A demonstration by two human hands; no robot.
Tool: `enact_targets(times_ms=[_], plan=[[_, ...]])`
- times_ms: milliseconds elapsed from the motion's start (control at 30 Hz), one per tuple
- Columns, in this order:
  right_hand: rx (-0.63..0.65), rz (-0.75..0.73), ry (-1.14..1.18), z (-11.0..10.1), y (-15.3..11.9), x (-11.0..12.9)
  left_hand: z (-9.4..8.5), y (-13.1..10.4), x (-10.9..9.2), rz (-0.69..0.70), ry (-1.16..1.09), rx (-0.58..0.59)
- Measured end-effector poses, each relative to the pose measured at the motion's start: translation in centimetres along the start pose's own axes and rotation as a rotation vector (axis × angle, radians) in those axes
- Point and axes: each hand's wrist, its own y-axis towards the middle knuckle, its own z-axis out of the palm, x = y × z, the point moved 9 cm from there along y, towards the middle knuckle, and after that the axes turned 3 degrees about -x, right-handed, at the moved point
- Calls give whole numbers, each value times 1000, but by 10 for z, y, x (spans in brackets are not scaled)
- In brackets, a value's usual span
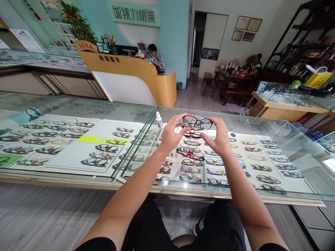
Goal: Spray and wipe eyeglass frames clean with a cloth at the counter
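Observation:
Black-framed round eyeglasses point(197, 123) are held up above the glass display case point(235, 122), lenses facing me. My left hand point(172, 134) pinches their left side, and my right hand point(217, 137) pinches the right side. Below them, another pair of dark glasses with a red tag point(190, 152) seems to lie on the glass top. A small white spray bottle point(159, 120) stands on the case to the left of my left hand. Rows of glasses point(190, 169) show through the glass beneath my hands.
Another display case point(62, 139) adjoins on the left. A person point(155, 59) sits behind the yellow counter point(125, 69). Another person point(255, 64) is at a dark table in the back. At the right, a yellow bag point(318, 79) rests on a further case.

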Motion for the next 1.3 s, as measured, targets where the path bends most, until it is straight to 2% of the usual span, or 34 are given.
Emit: enact_targets(times_ms=[133,267,367,433,700,800,900,1067,1200,1300], plan=[[-88,42,80,-10,2,9,0,-4,-12,-39,-58,-27],[-148,113,296,-29,9,30,-12,-6,-46,6,-96,-73],[-188,160,447,-48,16,51,-24,-3,-89,104,-119,-85],[-230,134,458,-68,23,71,-33,1,-124,186,-132,-85],[-406,-217,183,-178,49,186,-72,15,-262,562,-68,-108],[-463,-337,133,-207,54,222,-83,21,-303,624,0,-143],[-514,-422,127,-229,60,247,-89,27,-336,662,21,-164],[-602,-522,43,-252,65,274,-93,34,-376,816,60,-167],[-649,-570,-44,-262,65,289,-92,36,-390,938,127,-187],[-675,-576,-69,-267,64,295,-93,36,-395,977,140,-203]])
